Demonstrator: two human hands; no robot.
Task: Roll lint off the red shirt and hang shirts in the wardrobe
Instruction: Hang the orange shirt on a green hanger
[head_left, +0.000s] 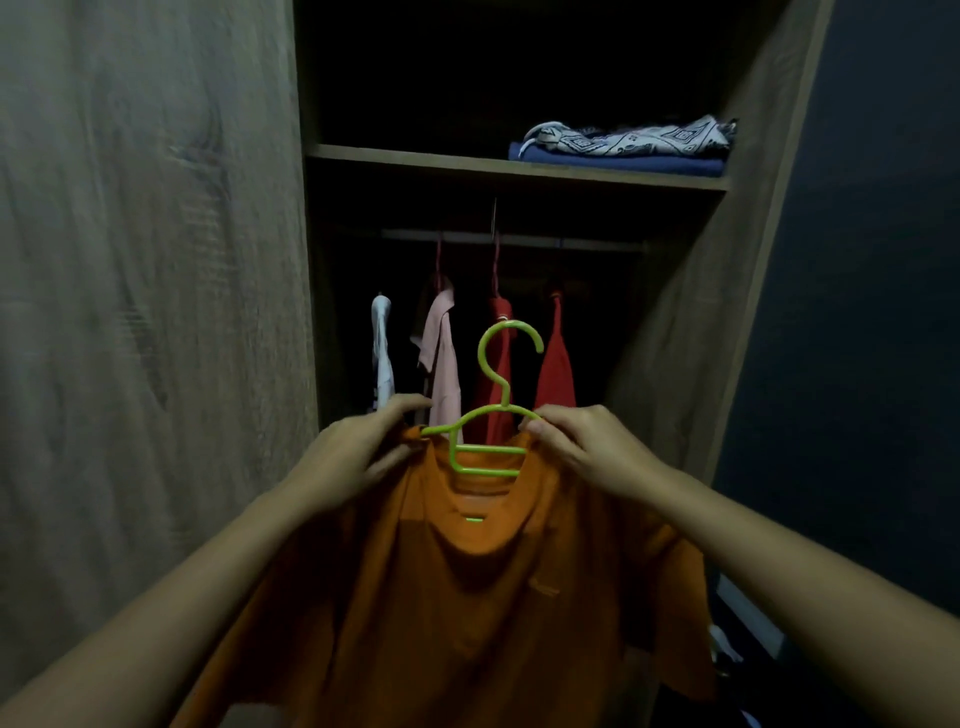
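Note:
An orange shirt (467, 613) hangs in front of me on a green plastic hanger (485, 415), whose hook points up and right. My left hand (358, 452) pinches the shirt's left shoulder at the hanger's left arm. My right hand (576, 447) pinches the right shoulder at the hanger's right arm. Behind them stands the open wardrobe with its rail (519, 240). On the rail hang a white garment (382, 353), a pink shirt (441, 358) and two red shirts (498, 374) (557, 364).
A shelf (415, 158) above the rail carries folded clothes, a patterned piece (623, 136) on a blue one (618, 162). The wooden wardrobe door (145, 286) stands at my left and a side panel (727, 260) at my right. A dark wall (872, 260) lies farther right.

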